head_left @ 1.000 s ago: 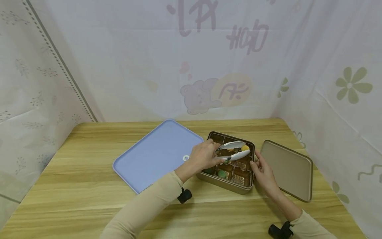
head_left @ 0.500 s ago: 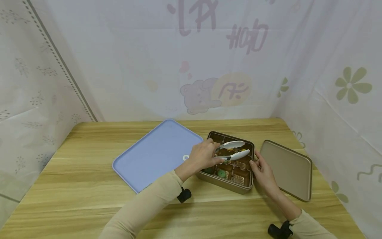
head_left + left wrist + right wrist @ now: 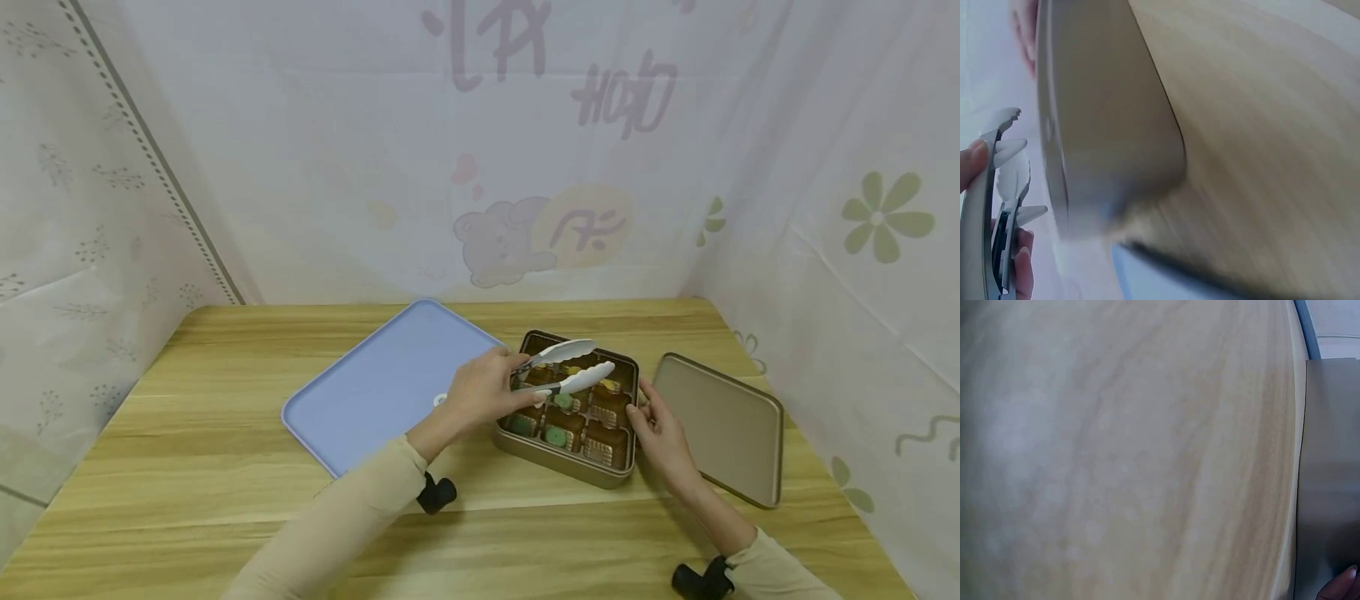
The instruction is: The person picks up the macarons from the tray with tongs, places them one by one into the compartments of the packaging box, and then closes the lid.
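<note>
Tongs [image 3: 588, 378] with white scalloped tips are held in my left hand [image 3: 480, 390], between thumb and fingers. Their tips stand apart with nothing between them, above a bronze tin box [image 3: 562, 464]. Brown plastic compartments inside the box hold green round pieces [image 3: 557, 437] and yellow pieces [image 3: 611, 386]; the tongs and hand cover part of the insert. In the left wrist view the tongs [image 3: 1013, 178] appear beside the box wall [image 3: 1110, 106]. My right hand [image 3: 663, 433] rests its fairly straight fingers against the box's right side; a fingertip [image 3: 1340, 584] shows on that wall in the right wrist view.
A blue tray [image 3: 375, 375] lies to the left of the box, partly behind my left hand. To the right lies a bronze lid [image 3: 723, 425]. Both are on the wooden table [image 3: 187, 433], with a printed curtain [image 3: 337, 167] behind.
The tongs have let go of a yellow round piece, which now sits lower in the box. My left hand has since drawn the tongs leftward. The right hand, box and lid have not moved.
</note>
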The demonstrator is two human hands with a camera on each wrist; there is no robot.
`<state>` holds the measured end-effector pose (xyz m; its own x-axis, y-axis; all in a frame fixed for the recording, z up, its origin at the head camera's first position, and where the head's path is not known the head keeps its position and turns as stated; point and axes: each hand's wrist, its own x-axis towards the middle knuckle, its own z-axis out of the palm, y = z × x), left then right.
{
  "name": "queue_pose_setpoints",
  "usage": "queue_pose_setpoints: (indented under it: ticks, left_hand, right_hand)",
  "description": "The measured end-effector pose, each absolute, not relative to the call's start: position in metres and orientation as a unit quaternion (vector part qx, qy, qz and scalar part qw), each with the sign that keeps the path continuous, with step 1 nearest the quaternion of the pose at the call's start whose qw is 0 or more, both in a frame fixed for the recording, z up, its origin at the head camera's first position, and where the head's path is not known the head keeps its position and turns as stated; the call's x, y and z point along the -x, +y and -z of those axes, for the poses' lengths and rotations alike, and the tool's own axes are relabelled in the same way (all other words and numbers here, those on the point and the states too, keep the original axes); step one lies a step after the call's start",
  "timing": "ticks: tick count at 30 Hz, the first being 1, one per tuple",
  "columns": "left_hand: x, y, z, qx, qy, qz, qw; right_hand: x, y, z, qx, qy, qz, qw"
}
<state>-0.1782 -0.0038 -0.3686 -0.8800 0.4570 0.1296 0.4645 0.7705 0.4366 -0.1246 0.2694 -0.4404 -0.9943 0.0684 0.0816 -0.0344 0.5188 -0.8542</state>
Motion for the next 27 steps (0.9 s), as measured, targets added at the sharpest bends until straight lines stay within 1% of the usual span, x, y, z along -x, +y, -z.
queue_pose_setpoints:
  ticks: [7,14,17,23,27]
  left_hand:
    - [0.176,-0.063,0.365,0.164,-0.945,0.283,0.02]
    - [0.17,-0.142,0.372,0.102,-0.952,0.282,0.064]
    - [0.164,-0.178,0.376,0.07,-0.954,0.28,0.079]
    - [0.149,-0.243,0.383,-0.007,-0.957,0.274,0.093]
    - [0.138,-0.28,0.391,-0.033,-0.955,0.278,0.101]
  right_hand:
    - [0.124,0.269,0.439,0.01,-0.868,-0.494,0.038]
    - [0.123,0.268,0.438,0.009,-0.866,-0.499,0.037]
    - [0.123,0.268,0.437,0.007,-0.865,-0.5,0.037]
    - [0.123,0.268,0.437,0.003,-0.863,-0.504,0.039]
    - [0.123,0.268,0.437,0.002,-0.864,-0.501,0.043]
